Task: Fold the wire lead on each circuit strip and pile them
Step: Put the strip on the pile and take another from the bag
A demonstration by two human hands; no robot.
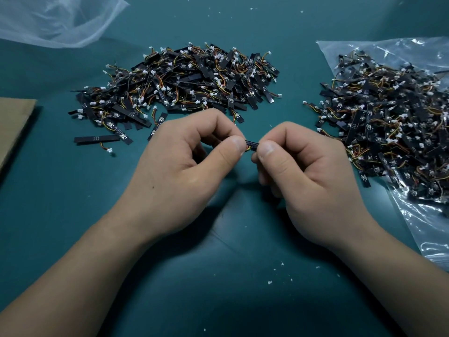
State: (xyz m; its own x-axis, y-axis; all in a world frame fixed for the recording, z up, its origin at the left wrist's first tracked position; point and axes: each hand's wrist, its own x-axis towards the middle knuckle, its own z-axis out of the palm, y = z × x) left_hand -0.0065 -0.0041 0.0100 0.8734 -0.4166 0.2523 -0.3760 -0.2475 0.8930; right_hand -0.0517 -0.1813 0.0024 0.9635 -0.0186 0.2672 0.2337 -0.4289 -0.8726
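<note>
Head view: left hand (184, 164) and right hand (308, 171) pinch 1 circuit strip (251, 143) between curled fingers, near 2 piles.

Bare forearms — short thumbnails on left hand (179, 166) and right hand (313, 181), a mole on the left.

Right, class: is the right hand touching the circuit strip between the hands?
Touching. The head view shows the right hand pinching one end of the circuit strip, the left hand pinching the other.
</note>
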